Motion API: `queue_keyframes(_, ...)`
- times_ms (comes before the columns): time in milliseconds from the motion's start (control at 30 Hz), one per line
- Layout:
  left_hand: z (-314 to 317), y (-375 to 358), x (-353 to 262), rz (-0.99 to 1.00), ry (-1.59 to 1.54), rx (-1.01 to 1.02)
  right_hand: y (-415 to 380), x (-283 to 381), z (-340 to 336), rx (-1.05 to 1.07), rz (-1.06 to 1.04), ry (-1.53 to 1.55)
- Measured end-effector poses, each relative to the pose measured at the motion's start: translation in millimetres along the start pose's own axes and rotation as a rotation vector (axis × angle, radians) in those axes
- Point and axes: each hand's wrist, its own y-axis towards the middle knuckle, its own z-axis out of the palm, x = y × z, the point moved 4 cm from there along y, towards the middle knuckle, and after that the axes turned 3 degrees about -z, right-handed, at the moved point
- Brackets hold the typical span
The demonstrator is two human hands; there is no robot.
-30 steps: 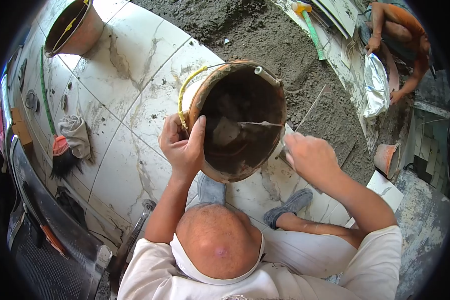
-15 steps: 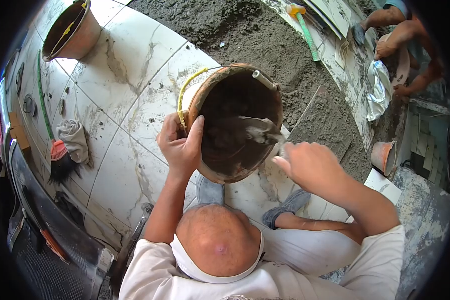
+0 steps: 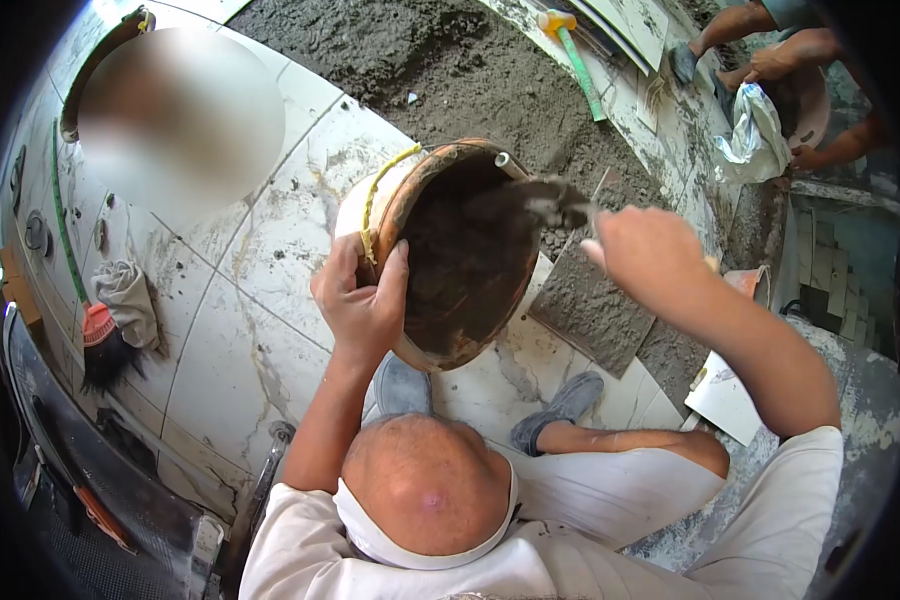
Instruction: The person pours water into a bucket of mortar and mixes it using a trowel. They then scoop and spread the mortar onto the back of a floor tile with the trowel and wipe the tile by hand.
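A bucket (image 3: 358,212) with a yellow-wrapped wire handle is tilted, its mouth facing right. My left hand (image 3: 360,305) is closed on its left rim, thumb inside the edge. Dark wet mortar (image 3: 455,265) lies inside. My right hand (image 3: 655,248) is closed around a trowel, its handle mostly hidden by the fingers. The mortar-smeared trowel blade (image 3: 545,203) is over the bucket's right rim. Below that hand, a tile (image 3: 595,305) covered with mortar lies at the edge of the mortar bed (image 3: 450,85).
A mallet (image 3: 577,68) lies by stacked tiles. At the upper right another person's hands (image 3: 792,58) are near a silvery bag (image 3: 755,140). A small bucket (image 3: 746,284) stands at right. A broom (image 3: 108,345) and rag (image 3: 127,292) lie left; another bucket (image 3: 98,62) is partly blurred.
My right hand has risen up and right, bringing the trowel from inside the bucket to its rim. The bucket tilts more to the right. The other person's hands and bag have shifted.
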Motion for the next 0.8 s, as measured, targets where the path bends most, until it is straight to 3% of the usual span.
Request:
queue_keyframes(67, 1.7, -3.0, 0.0, -0.023, 0.005, 0.025, 8.4, 0.7, -2.9, -0.02, 0.041, -0.032)
queue_keyframes(167, 7.6, -6.5, -4.1, -0.016, -0.053, 0.044, 44.7, 9.5, 37.3, 0.116, -0.045, -0.164)
queue_keyframes(233, 5.5, -7.2, -6.8, -0.005, -0.04, 0.043, 58.6, 25.5, 63.1, 0.251, -0.263, -0.076)
queue_keyframes(267, 4.0, -6.8, -7.2, 0.014, -0.027, 0.035, 62.8, 29.0, 73.2, 0.255, -0.269, -0.074)
queue_keyframes(333, 1.4, -8.6, 6.2, -0.03, -0.039, 0.005, 61.5, 44.7, 100.5, 0.4, -0.414, 0.218)
queue_keyframes(400, -4.1, -4.9, 15.0, -0.056, -0.055, -0.04, 56.3, 65.3, 134.7, 0.317, -0.553, 0.475)
queue_keyframes(467, -10.1, -4.2, 23.4, -0.172, -0.121, -0.054, 44.4, 85.6, 133.0, 0.331, -0.543, 0.688)
queue_keyframes(533, -9.5, -4.5, 16.3, -0.11, -0.143, -0.071, 32.7, 106.8, 130.4, 0.32, -0.542, 0.845)
queue_keyframes(600, -8.3, -7.8, 20.2, -0.194, -0.217, -0.005, 25.7, 118.5, 116.2, 0.296, -0.538, 0.981)
queue_keyframes(667, -10.8, -6.7, 26.8, -0.213, -0.195, -0.016, 16.3, 123.4, 103.2, 0.304, -0.387, 1.288)
queue_keyframes(733, -17.7, -6.3, 31.9, -0.176, -0.155, -0.098, 11.7, 125.5, 107.8, 0.217, -0.438, 1.259)
queue_keyframes(800, -22.9, -5.2, 28.6, -0.171, -0.13, -0.106, 8.9, 115.4, 112.7, -0.347, -0.387, 0.823)
